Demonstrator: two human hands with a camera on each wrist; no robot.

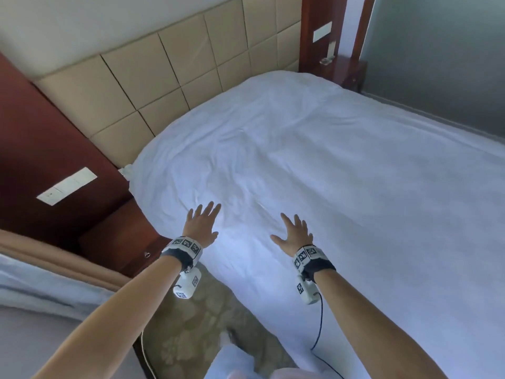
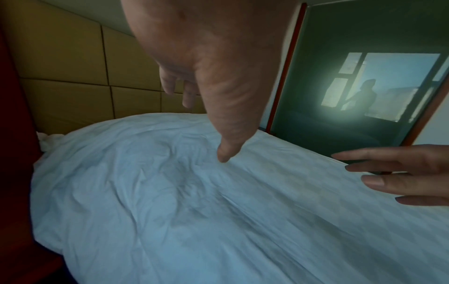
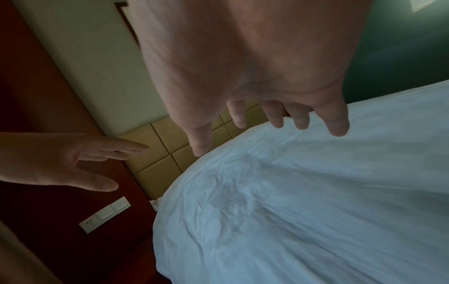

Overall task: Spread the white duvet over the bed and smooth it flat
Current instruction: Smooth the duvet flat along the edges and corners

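Duvet edge beside headboard

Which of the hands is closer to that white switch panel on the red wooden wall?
Left. The left hand hovers over the white duvet nearest the white switch panel; the right hand is farther along the bed.

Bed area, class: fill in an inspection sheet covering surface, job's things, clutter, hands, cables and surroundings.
Surface: bed, fully covered.
Job's things: white duvet spread out, creased near the headboard end.
Clutter: nothing seen.
Hands: left hand and right hand open, fingers spread above the duvet; contact not clear.
Cables: black cable hangs from the right wrist camera, white cable by the left arm.
Surroundings: padded headboard, nightstand, wall switches, patterned carpet.
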